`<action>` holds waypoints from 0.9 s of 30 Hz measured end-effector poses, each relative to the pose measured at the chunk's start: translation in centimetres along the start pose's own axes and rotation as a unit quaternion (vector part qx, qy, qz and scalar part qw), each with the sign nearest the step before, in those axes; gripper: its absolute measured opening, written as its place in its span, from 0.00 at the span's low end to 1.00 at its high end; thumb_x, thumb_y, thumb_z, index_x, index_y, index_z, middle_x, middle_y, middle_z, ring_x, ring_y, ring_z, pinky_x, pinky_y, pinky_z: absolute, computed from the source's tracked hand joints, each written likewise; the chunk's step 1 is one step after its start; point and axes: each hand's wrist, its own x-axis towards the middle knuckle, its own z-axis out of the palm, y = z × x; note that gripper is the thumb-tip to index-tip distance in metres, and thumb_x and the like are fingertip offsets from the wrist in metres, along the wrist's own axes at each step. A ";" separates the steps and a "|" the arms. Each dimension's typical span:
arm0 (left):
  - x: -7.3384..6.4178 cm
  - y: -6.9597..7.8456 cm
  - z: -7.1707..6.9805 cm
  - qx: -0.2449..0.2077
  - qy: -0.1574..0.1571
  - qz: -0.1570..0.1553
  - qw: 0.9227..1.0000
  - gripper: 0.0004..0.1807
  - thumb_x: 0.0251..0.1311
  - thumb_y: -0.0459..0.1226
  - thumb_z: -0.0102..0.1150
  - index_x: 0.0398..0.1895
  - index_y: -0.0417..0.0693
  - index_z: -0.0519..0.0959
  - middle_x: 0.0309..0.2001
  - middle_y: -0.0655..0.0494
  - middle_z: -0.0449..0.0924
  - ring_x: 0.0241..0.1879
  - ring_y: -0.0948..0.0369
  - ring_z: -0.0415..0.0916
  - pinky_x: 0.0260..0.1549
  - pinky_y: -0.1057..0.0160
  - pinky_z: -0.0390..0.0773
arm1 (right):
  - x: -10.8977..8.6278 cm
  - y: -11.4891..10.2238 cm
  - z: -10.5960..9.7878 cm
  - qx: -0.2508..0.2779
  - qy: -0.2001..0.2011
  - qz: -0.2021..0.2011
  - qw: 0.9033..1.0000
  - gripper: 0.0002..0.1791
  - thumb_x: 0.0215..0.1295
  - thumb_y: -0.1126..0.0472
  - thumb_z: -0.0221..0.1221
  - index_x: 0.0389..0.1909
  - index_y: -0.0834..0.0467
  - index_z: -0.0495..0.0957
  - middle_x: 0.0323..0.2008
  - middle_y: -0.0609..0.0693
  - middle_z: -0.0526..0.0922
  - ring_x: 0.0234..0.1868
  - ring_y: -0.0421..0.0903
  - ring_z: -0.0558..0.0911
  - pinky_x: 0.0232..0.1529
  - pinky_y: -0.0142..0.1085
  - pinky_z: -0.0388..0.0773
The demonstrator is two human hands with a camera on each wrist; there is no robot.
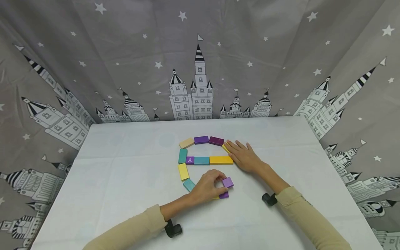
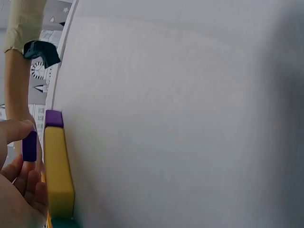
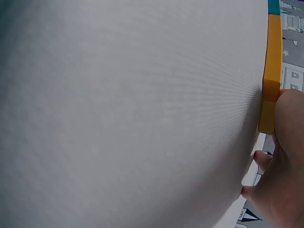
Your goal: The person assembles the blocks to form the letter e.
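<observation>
Between thumb and fingers, my left hand [image 1: 204, 185] pinches a light purple block [image 1: 227, 182], which shows as a dark purple side [image 2: 29, 146] in the left wrist view. Just below it lies another purple block [image 1: 224, 195], beside a yellow block [image 2: 59, 173] mostly covered by that hand in the head view. My right hand [image 1: 245, 157] rests with fingers extended over a yellow block [image 1: 225, 148] at the upper right of a curved row. Near its thumb is the end of a long orange-yellow block [image 1: 221, 160].
The curve also has a beige block [image 1: 186, 142], purple block [image 1: 201, 140], maroon block [image 1: 216, 141], upper teal block [image 1: 182, 156], yellow block [image 1: 183, 172] and lower teal block [image 1: 189, 185]. A marked purple block [image 1: 190, 160] and teal block [image 1: 201, 160] form the middle bar on the white table [image 1: 131, 166].
</observation>
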 end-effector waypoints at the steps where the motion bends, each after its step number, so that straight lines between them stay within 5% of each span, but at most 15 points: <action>1: 0.0 0.1 0.2 0.001 -0.003 0.000 1.000 0.17 0.57 0.38 0.73 0.47 0.45 0.81 0.39 0.58 0.77 0.40 0.62 0.69 0.41 0.68 0.75 | 0.0 0.0 0.0 0.001 0.001 -0.001 1.000 0.30 0.80 0.49 0.41 0.79 0.49 0.52 0.78 0.49 0.52 0.75 0.62 0.53 0.68 0.69 0.41; 27: -0.3 0.5 1.7 0.039 -0.039 -0.012 0.998 0.18 0.55 0.42 0.74 0.47 0.49 0.81 0.39 0.64 0.76 0.42 0.67 0.68 0.40 0.73 0.75 | -0.1 0.1 0.0 0.010 0.006 -0.005 1.000 0.30 0.81 0.49 0.40 0.79 0.49 0.53 0.78 0.49 0.52 0.75 0.61 0.53 0.69 0.68 0.42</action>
